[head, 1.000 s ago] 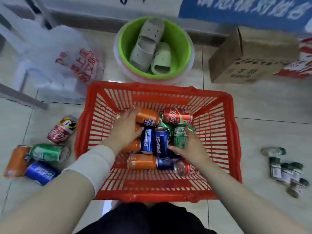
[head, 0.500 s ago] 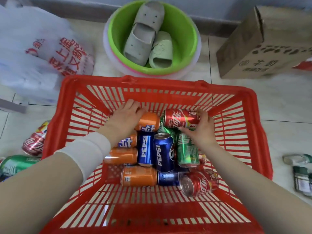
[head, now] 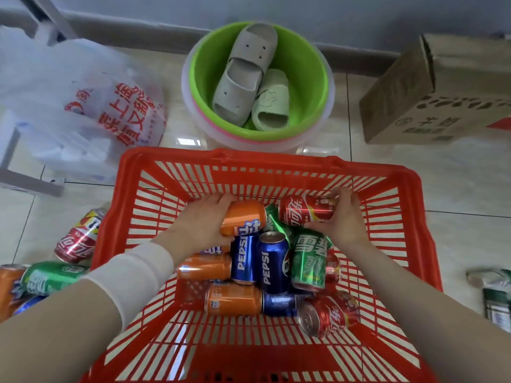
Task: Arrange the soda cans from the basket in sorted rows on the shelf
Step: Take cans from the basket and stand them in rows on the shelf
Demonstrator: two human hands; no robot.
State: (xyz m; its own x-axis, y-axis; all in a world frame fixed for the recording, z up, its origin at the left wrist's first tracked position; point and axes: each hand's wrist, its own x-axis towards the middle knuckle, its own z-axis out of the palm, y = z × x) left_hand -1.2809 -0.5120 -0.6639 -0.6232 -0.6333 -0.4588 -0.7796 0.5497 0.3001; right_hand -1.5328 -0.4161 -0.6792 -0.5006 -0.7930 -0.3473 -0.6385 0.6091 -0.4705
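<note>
A red slatted basket (head: 130,194) on the tiled floor holds several soda cans lying in a heap. My left hand (head: 201,222) is wrapped around an orange can (head: 243,218) at the heap's far side. My right hand (head: 341,217) grips a red cola can (head: 307,210) beside it. Two blue Pepsi cans (head: 272,262) and a green can (head: 311,261) lie in the middle. More orange cans (head: 233,298) and another red can (head: 325,315) lie nearer me. No shelf is in view.
Loose cans lie on the floor left of the basket: a red one (head: 78,236), a green one (head: 52,276), an orange one (head: 9,288). Beyond the basket stand a green basin (head: 309,87) with slippers, a plastic bag (head: 83,106) and a cardboard box (head: 431,98). Small bottles (head: 495,291) lie right.
The view has drawn closer to the basket. My right hand went from the green can up to the red cola can and closed on it. My left hand stays on the orange can.
</note>
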